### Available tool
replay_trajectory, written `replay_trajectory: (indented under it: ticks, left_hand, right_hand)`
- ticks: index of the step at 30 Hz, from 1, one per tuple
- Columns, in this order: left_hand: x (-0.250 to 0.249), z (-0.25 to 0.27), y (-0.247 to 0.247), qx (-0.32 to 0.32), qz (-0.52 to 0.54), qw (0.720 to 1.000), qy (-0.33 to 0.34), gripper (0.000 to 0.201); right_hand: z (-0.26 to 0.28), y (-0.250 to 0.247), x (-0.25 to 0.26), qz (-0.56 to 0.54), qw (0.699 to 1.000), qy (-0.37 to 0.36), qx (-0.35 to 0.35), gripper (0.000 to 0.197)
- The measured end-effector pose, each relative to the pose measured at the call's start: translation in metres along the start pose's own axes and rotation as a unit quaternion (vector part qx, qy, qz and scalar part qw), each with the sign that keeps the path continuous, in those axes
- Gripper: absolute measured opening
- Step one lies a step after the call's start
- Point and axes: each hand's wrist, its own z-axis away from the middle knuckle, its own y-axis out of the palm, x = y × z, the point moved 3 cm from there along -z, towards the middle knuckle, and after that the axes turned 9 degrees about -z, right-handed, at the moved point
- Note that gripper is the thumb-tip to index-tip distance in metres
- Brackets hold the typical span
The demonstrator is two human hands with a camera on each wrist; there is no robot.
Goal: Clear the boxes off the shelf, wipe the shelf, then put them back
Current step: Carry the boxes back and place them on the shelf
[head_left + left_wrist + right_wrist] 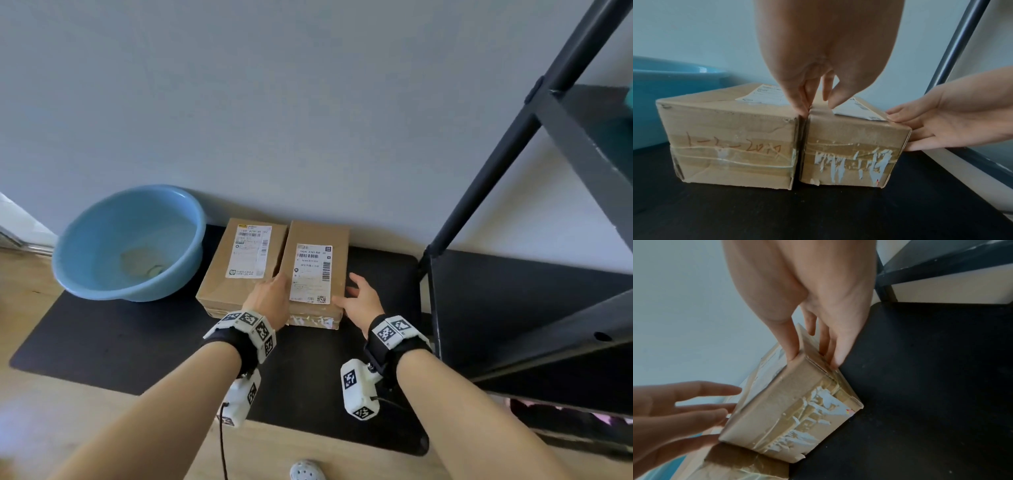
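Two taped cardboard boxes stand side by side on a black mat [137, 342] by the wall. The left box [236, 274] bears a shipping label and orange handwriting [731, 144] on its near end. My hands flank the right box [318, 236], which has torn tape [849, 160]. My left hand [274, 291] has straight fingers [802, 104] dipped into the gap between the boxes and its thumb on the right box's top. My right hand [359, 298] lays its thumb on the top corner, straight fingers [828, 344] against the right side. The box rests on the mat.
A blue plastic basin [130, 240] with a little water sits left of the boxes. The black metal shelf unit [582, 144] stands close on the right, a teal object [629, 99] at its edge. Wooden floor lies in front, with a white object [306, 471] at the bottom edge.
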Motion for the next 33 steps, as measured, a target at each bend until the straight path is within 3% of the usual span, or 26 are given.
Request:
replay_trajectory:
  ticks: [4, 11, 17, 23, 27, 33]
  left_hand:
    - [0.000, 0.003, -0.002, 0.007, 0.096, 0.994, -0.049, 0.045]
    - [0.001, 0.048, 0.001, -0.052, 0.211, 0.973, -0.075, 0.041]
    - [-0.004, 0.141, 0.006, -0.079, 0.313, 0.940, -0.111, 0.050]
    - [-0.016, 0.260, 0.039, -0.052, 0.379, 0.913, -0.140, 0.052]
    - [-0.031, 0.327, 0.070, -0.035, 0.398, 0.907, -0.135, 0.050]
    - [-0.076, 0.375, 0.119, 0.029, 0.387, 0.916, -0.098, 0.071]
  right_hand:
    - [0.004, -0.001, -0.005, -0.025, 1.000, 0.005, 0.005, 0.068]
    - [0.048, -0.013, -0.010, -0.034, 0.999, -0.019, 0.024, 0.068]
    - [0.132, -0.030, -0.025, -0.014, 0.994, -0.081, 0.078, 0.068]
    - [0.231, -0.051, -0.068, 0.005, 0.986, -0.120, 0.115, 0.065]
    - [0.289, -0.080, -0.111, -0.003, 0.987, -0.107, 0.117, 0.066]
    - [0.339, -0.143, -0.182, -0.028, 0.997, -0.051, 0.059, 0.073]
